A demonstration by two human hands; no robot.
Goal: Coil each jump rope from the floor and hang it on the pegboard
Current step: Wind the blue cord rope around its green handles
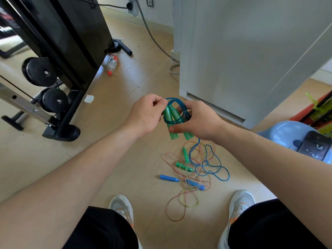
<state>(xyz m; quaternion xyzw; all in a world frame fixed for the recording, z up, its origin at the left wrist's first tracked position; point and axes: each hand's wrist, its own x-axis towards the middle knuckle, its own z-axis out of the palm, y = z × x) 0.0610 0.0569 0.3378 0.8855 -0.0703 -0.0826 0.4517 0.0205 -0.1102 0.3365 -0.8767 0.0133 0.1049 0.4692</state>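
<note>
Right hand [195, 121]: closed round a pair of translucent green handles [172, 114], thumb laid across their lower part, the two handles side by side with wide ends pointing down. Several loops of blue cord [175, 102] are gathered against the handles inside the same grasp. Left hand [145, 114]: just to the left of the grasp, thumb and forefinger pinching the top of the cord loops. From beneath the right hand the remaining blue cord drops to the wooden floor [125, 78] and lies there in loose curls. Directly below the grasp, tangled with those curls, lie two smaller green handles [183, 166], two blue handles [168, 177] and thin pink and yellow cords [179, 200]. Nearer the person, either side of this pile, stand two grey shoes [122, 205]. Beyond and to the left of the grasp a clear bottle [112, 62] lies on its side, red cap, red-and-white label; its writing cannot be read. A black exercise machine [71, 42] stands further left; a white cabinet [242, 51] stands beyond and to the right.
</note>
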